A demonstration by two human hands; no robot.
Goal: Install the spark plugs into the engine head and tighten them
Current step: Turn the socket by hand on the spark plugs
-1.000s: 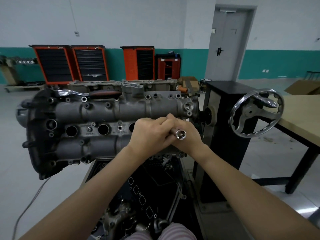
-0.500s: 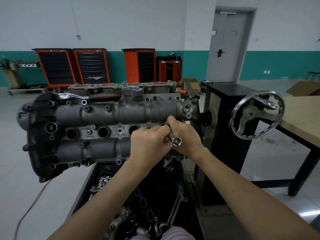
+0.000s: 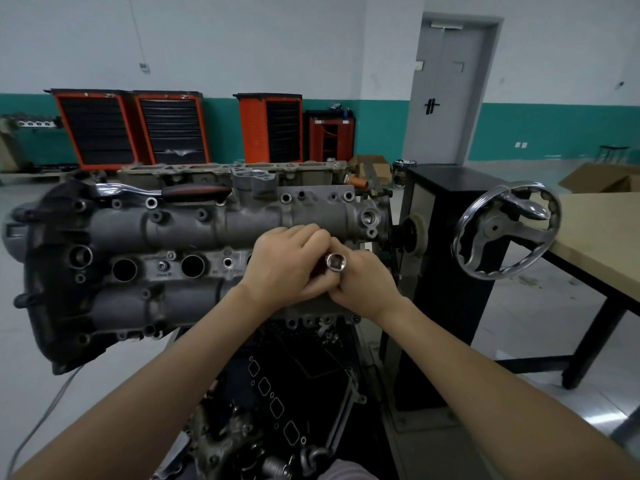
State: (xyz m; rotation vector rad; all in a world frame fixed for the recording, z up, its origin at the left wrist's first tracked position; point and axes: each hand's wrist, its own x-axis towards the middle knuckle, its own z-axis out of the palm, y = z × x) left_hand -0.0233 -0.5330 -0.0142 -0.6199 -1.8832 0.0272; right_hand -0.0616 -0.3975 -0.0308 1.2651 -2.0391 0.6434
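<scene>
chrome socket (image 3: 335, 262) gripped in both my hands (image 3: 313, 268) at the engine head's (image 3: 194, 233) right end; plug probably inside, hidden. if it tilts off the well, threads could cross.

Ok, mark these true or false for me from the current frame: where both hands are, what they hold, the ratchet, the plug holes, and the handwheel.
1. Both hands grip the socket tool. True: the left hand and right hand close around the socket tool at the engine head.
2. The ratchet is in the right hand. False: the ratchet lies on top of the head.
3. Two plug holes left of the hands are open. True: the two plug holes look dark and empty.
4. The handwheel is left of the engine. False: the handwheel is to its right.
</scene>
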